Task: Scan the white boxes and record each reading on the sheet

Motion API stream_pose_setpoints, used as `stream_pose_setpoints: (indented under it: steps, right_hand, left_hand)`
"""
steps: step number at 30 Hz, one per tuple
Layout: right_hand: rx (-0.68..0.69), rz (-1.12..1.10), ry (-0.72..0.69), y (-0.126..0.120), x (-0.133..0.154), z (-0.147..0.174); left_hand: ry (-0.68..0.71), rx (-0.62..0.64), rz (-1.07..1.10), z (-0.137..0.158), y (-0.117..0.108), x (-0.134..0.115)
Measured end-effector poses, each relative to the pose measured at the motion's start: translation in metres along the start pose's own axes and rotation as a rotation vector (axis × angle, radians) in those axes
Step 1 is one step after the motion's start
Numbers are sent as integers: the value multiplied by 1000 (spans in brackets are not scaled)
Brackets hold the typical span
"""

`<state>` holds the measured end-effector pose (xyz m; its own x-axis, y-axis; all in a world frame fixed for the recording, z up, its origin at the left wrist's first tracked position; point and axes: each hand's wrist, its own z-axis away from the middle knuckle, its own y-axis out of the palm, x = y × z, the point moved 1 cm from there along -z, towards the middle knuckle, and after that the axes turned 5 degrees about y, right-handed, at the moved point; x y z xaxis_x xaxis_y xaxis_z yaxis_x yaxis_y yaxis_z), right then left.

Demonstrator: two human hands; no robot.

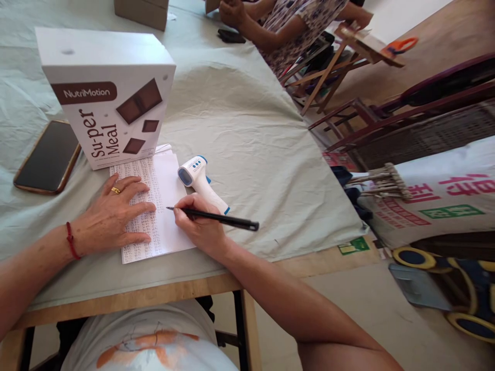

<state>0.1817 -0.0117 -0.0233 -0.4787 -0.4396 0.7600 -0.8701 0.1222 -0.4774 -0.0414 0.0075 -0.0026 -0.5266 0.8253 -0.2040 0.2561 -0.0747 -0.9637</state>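
My left hand (pixel 120 214) lies flat with spread fingers on a sheet of paper (pixel 172 178). Rows of small handwriting cover the paper's left part, while its right part is blank. In my right hand (pixel 201 224) is a black pen (pixel 232 220), its tip at the edge of the written columns; whether it touches the paper I cannot tell. Just beyond that hand lies a white and blue infrared thermometer (pixel 201 180). A white box (pixel 104 118) labelled NutriMotion stands upright at the paper's far edge.
A smartphone (pixel 48 157) with a dark screen lies left of the box. Across the cloth-covered table (pixel 240 118), a person (pixel 286 31) sits near a cardboard box (pixel 142 13) and a small black object (pixel 231 36). A wooden stand (pixel 332 67) and printed sacks (pixel 444 196) are at the right.
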Motion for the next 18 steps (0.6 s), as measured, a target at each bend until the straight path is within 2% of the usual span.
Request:
stream_pose_setpoints:
  steps: [3, 6, 7, 9, 12, 14, 16, 18]
  right_hand:
    - [-41, 95, -214, -6, -5, -2]
    - [69, 252, -312, -11, -16, -4]
    - [114, 298, -316, -13, -19, -5]
    - [176, 366, -317, -14, -25, -5]
    - [210, 414, -319, -14, -26, -5]
    - [221, 407, -314, -13, -22, -5]
    - [225, 394, -303, -13, -17, -4]
    - [231, 396, -298, -13, -12, -5]
  left_hand:
    - [13, 15, 2, 0, 1, 3]
    - [57, -26, 11, -2, 0, 3]
    - [76, -86, 25, -2, -2, 3]
    - [61, -298, 33, -2, -9, 3]
    - [-126, -713, -76, 3, -22, 12]
    - [-278, -921, -139, 9, -26, 28]
    - [-354, -1023, -62, 12, -25, 51]
    - [-405, -1004, 124, 11, -22, 76]
